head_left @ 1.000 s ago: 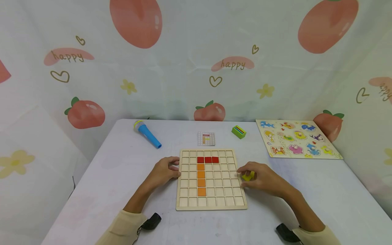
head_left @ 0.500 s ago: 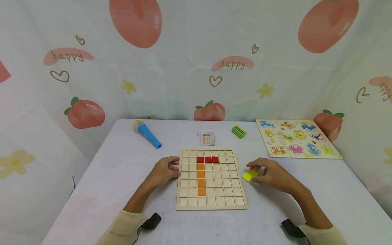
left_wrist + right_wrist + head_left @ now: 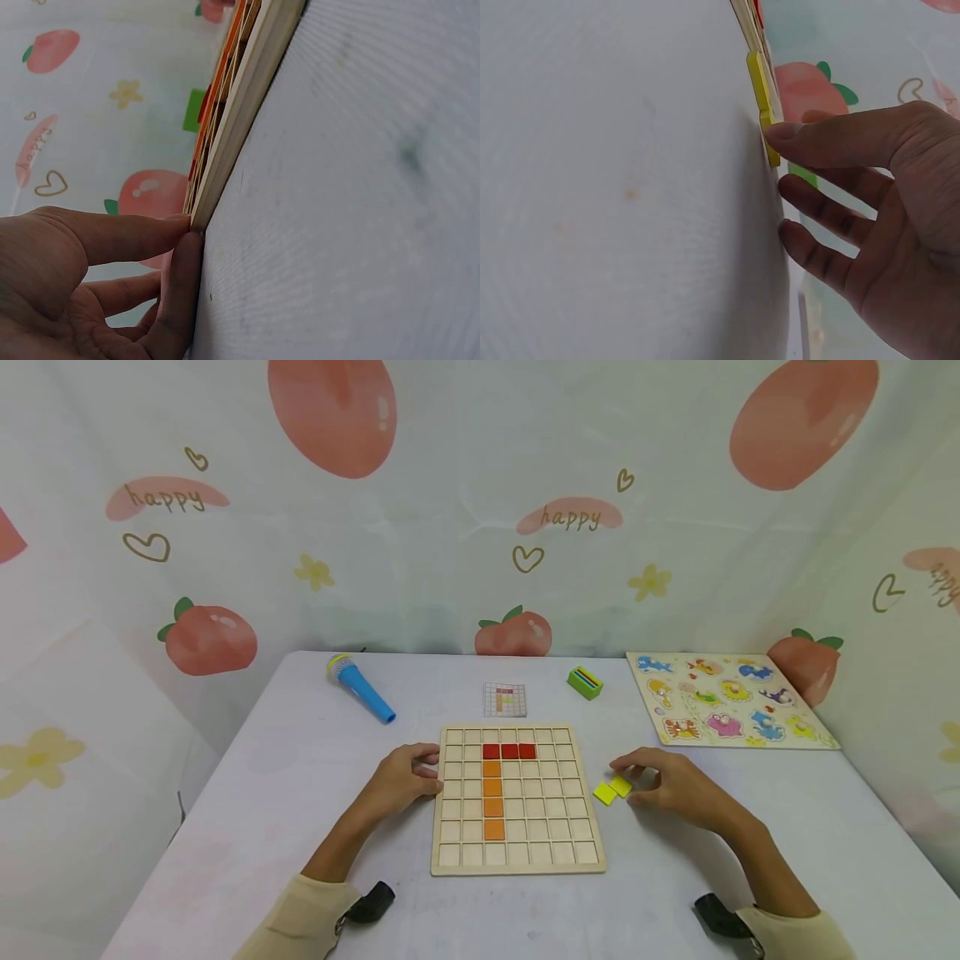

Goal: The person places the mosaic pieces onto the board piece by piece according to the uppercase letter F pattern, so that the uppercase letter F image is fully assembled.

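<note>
A wooden grid board (image 3: 547, 857) lies flat at the middle of the table. Three red square tiles (image 3: 509, 752) form a row in it, above a column of several orange square tiles (image 3: 492, 808). My left hand (image 3: 399, 782) rests against the board's left edge, thumb and fingertips touching the rim, as the left wrist view also shows. Right of the board, two yellow square tiles (image 3: 605, 793) lie on the table, corners touching. Beside them is my right hand (image 3: 678, 791), fingers loosely bent, thumb and forefinger spread, holding nothing. In the right wrist view the thumb overlaps a yellow tile (image 3: 758, 82).
Behind the board lies a small pattern card (image 3: 506, 700). A blue toy microphone (image 3: 365, 692) is at the back left. A green block with coloured stripes (image 3: 584, 683) and an animal puzzle board (image 3: 731, 702) are at the back right. A printed curtain hangs behind the table.
My right hand has drawn away to the right from the board's edge, letting go of the yellow tiles, which now lie flat and uncovered. My left hand has stayed in place.
</note>
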